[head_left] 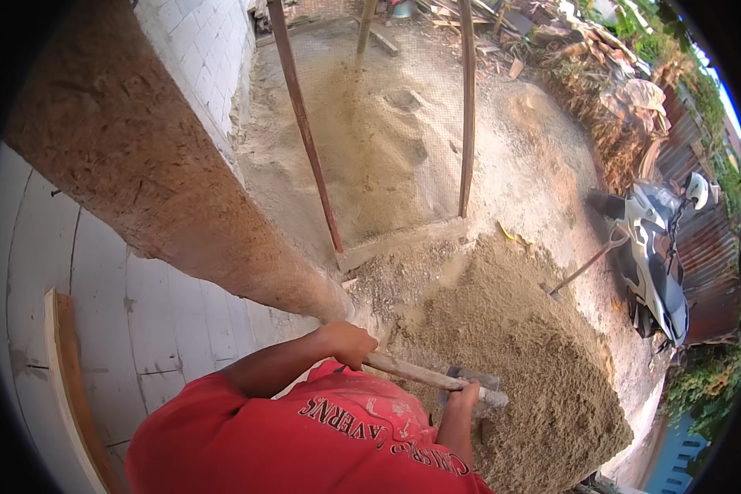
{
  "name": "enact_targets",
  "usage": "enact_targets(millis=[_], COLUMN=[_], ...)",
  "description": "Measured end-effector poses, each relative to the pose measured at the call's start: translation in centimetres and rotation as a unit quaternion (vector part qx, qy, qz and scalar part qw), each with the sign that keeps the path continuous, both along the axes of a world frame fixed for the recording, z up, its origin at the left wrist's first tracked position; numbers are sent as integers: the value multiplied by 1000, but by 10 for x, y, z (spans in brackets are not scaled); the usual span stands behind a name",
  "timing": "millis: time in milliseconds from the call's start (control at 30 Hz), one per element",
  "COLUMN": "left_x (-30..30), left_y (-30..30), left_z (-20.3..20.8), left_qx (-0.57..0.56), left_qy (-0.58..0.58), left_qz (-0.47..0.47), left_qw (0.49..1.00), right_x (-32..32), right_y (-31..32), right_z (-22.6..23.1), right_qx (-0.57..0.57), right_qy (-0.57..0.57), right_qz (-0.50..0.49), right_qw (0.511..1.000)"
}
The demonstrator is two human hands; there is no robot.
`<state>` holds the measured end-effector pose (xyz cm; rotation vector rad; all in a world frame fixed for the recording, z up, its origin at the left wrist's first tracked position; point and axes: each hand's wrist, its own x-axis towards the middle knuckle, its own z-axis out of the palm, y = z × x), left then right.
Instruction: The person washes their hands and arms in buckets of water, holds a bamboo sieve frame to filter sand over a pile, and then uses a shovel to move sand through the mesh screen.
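My left hand (347, 342) is closed round the upper end of a wooden handle, close to my red shirt. Lower down, my right hand (466, 395) grips the same tool near its grey metal head. It looks like a shovel (416, 370), slanting down to the right over a heap of damp brown sand (527, 346); part of its head is hidden behind my right hand. Beyond the heap stands a wood-framed mesh screen (403, 244), with finer, paler sand (379, 156) showing through it.
A rough brown post or beam (165, 165) crosses the left side, by a pale block wall (165, 321). Another shovel (583, 271) stands in the heap's right edge. Farther right is a parked motorcycle (654, 255) before rusty corrugated sheets (712, 263). A plank (74, 387) leans lower left.
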<state>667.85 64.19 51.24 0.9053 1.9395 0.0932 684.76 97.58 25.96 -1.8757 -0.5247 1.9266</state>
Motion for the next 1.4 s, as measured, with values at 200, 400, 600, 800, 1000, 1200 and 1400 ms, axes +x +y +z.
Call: enact_targets(millis=[200, 400, 600, 800, 1000, 1200, 1400], left_x=[14, 137, 350, 360, 298, 360, 453], left_y=[125, 289, 470, 547, 506, 559, 590], left_z=[-68, -141, -136, -229, -265, -195, -19], left_qx=[26, -22, 164, 113, -136, -197, -285], left_qy=[-69, -375, -243, -99, -76, -350, -342], left_qz=[-270, -351, -441, -409, -283, -256, -113], left_qw=[960, 858, 848, 900, 947, 879, 888], right_x=[223, 337, 470, 425, 316, 383, 440], right_y=[-5, 95, 182, 273, 260, 283, 262], right_z=[-30, 135, 166, -13, -144, -125, -18], right_qx=[11, 266, 335, 182, -40, -38, 38], right_qy=[-98, -129, -99, -91, 25, 96, 217], right_qz=[-268, -425, -499, -495, -393, -365, -454], right_qw=[958, 855, 793, 845, 918, 925, 863])
